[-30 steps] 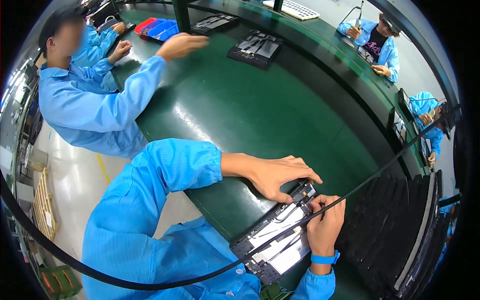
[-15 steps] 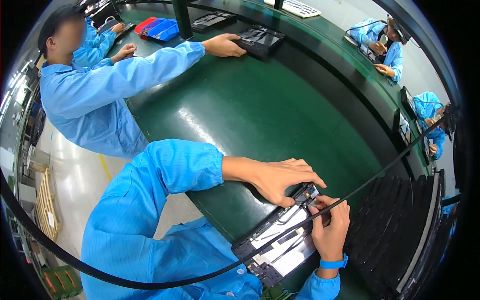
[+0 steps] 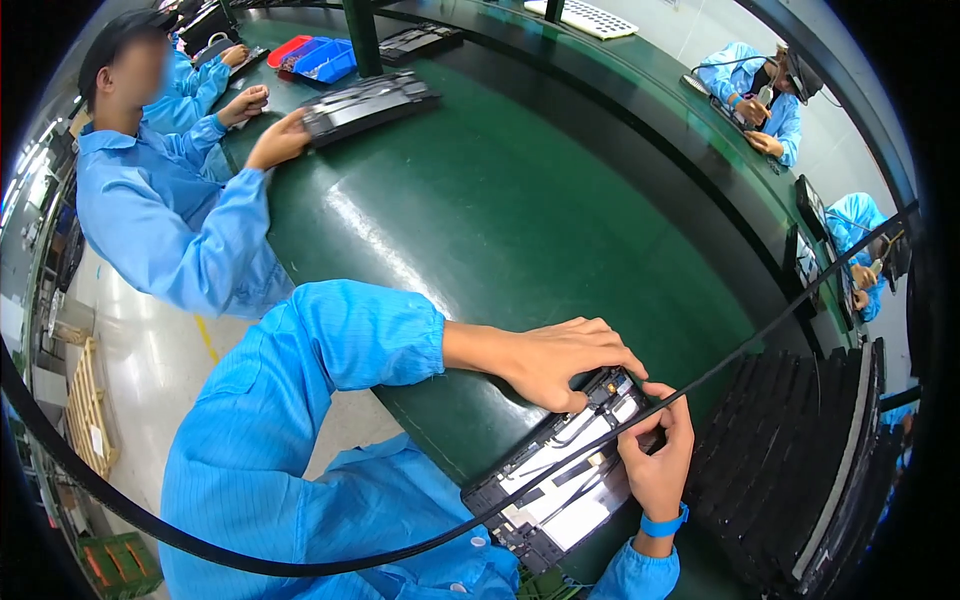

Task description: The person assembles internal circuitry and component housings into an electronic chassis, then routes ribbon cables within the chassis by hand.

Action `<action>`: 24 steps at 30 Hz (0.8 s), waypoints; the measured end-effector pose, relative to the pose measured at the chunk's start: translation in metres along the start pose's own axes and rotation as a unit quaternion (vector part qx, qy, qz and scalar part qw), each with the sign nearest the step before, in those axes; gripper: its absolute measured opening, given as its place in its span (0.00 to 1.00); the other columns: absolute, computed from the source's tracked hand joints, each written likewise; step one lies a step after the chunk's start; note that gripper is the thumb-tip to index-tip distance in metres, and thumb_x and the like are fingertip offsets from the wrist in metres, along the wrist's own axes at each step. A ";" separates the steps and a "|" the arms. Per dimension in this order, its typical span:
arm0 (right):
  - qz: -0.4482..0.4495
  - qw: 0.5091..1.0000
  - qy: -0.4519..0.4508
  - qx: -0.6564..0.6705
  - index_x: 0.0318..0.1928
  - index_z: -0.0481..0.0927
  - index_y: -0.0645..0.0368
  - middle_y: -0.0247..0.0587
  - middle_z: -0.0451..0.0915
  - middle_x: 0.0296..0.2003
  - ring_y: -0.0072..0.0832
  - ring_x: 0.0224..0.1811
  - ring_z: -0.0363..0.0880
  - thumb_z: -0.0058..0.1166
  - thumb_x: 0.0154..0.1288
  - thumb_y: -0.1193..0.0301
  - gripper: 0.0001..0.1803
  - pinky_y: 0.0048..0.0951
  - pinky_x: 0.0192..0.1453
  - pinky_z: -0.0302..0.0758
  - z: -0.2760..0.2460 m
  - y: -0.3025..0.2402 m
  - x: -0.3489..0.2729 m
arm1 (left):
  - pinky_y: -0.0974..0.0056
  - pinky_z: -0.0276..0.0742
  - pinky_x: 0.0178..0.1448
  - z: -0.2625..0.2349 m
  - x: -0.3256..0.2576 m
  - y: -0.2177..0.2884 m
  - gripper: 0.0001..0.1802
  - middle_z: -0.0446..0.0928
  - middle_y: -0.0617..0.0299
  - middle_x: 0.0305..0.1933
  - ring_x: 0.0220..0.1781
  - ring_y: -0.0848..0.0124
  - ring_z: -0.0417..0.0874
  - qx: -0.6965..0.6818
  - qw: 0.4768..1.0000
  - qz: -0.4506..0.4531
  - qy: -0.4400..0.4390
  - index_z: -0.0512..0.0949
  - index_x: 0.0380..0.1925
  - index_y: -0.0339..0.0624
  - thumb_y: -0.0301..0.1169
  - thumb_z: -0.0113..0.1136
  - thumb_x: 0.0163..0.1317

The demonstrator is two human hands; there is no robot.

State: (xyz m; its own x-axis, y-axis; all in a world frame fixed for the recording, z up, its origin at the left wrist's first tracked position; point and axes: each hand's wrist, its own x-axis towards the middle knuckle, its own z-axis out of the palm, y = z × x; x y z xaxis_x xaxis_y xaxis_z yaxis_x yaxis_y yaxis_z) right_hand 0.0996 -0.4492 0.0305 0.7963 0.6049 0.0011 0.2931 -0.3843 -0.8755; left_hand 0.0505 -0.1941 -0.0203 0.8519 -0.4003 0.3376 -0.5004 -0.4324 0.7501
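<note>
An opened flat electronic device (image 3: 565,480), black-framed with silver panels and thin wires inside, lies on the green conveyor belt (image 3: 520,230) right in front of me. My left hand (image 3: 565,360) presses down on its far corner with fingers spread over the frame. My right hand (image 3: 655,450) pinches a small part at the device's right edge, fingertips together. A blue band sits on my right wrist.
A stack of black trays (image 3: 800,480) stands to my right. To my left a person in a blue coat (image 3: 165,220) holds a black device (image 3: 370,100) on the belt. Red and blue bins (image 3: 315,55) sit further back. More people work across the belt.
The neighbouring person has pulled the black device along the belt toward themselves. My hands stay on my device, the right one shifting slightly at its edge.
</note>
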 end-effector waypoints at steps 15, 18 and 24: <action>0.011 0.998 -0.056 -0.028 0.59 0.80 0.59 0.30 0.82 0.25 0.30 0.42 0.72 0.69 0.54 0.79 0.29 0.33 0.57 0.67 -0.011 -0.003 0.002 | 0.54 0.74 0.44 0.003 -0.016 0.005 0.10 0.81 0.63 0.39 0.44 0.58 0.81 0.101 0.970 0.160 0.153 0.86 0.34 0.42 0.23 0.67 0.50; 0.002 0.997 -0.054 -0.052 0.60 0.79 0.59 0.30 0.82 0.26 0.30 0.43 0.71 0.69 0.54 0.79 0.30 0.34 0.57 0.67 -0.012 -0.001 0.002 | 0.55 0.73 0.44 0.007 -0.015 0.005 0.05 0.79 0.61 0.35 0.41 0.58 0.79 0.101 0.969 0.177 0.141 0.85 0.30 0.42 0.26 0.68 0.51; -0.014 0.996 -0.055 -0.075 0.61 0.79 0.59 0.32 0.82 0.26 0.31 0.44 0.73 0.70 0.53 0.79 0.31 0.35 0.56 0.69 -0.013 -0.002 0.002 | 0.54 0.73 0.46 0.007 -0.016 0.018 0.09 0.77 0.59 0.36 0.41 0.58 0.78 0.121 0.975 0.138 0.125 0.84 0.35 0.39 0.28 0.69 0.53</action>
State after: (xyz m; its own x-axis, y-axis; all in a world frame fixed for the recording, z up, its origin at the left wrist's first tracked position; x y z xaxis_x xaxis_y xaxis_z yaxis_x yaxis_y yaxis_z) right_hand 0.1071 -0.4561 0.0386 0.7264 0.6864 -0.0359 0.3967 -0.4613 -0.7936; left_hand 0.0265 -0.2009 -0.0156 0.6751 -0.3326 0.6585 -0.7125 -0.5253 0.4652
